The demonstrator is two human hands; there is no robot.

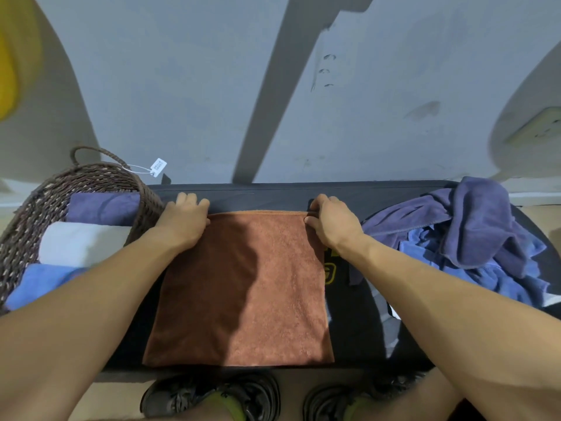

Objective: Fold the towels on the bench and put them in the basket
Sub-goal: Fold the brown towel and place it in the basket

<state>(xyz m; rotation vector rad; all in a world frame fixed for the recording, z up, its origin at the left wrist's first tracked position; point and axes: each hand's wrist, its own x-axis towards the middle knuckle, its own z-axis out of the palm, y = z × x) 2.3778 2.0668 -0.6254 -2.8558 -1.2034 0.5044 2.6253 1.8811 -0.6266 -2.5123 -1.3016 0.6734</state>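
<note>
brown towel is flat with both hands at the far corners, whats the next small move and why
Probably pull the far edge back toward the near edge to fold the brown towel in half. It lies flat on the bench, the left hand and right hand each sit at a far corner, and folded towels already fill the basket.
</note>
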